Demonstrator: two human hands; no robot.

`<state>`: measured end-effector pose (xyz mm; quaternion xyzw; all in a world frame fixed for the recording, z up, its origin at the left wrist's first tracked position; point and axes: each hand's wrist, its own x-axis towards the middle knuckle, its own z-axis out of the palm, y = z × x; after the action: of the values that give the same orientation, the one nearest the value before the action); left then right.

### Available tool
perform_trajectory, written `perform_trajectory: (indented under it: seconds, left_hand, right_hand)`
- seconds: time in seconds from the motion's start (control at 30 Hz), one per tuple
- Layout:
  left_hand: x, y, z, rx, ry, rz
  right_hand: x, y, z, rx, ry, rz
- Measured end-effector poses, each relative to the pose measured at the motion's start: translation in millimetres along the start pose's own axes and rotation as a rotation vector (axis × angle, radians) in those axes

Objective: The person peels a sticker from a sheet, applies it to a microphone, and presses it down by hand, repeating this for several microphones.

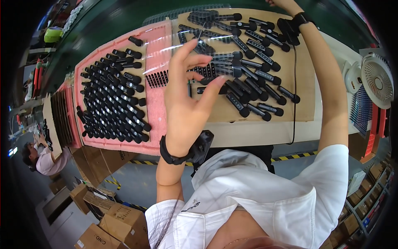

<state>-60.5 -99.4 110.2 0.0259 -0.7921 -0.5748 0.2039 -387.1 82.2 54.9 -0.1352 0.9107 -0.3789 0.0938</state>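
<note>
left hand [184, 91] half-curled, right hand [287, 4] cropped; can't tell grips. snagged clear plastic sheet [226, 46] could scatter black round-headed microphones [266, 76].

tray [156, 120] left, microphones [133, 101] on it | more microphones [264, 75] right, on board [304, 72] | fan [376, 79] far right

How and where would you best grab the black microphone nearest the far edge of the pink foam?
Probably from above, pinching the microphone by its slim, straight body across the long sides, left of its round head. It lies slightly apart from its neighbours, leaving finger room.
</note>
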Motion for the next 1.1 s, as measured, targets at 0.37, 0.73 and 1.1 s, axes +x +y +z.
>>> perform_trajectory:
  seconds: [0.37, 0.73, 1.1]
  left_hand:
    - [-2, 16, -4, -0.045, 0.033, -0.061]
    - [-8, 26, -12, -0.42, 0.006, -0.002]
    - [-9, 53, -3, -0.634, 0.168, 0.019]
  right_hand:
    - [-44, 3, 16, -0.118, -0.423, -0.322]
    - [-143, -92, 4, -0.173, 0.156, -0.444]
    - [-258, -120, 21, 0.278, 0.054, -0.592]
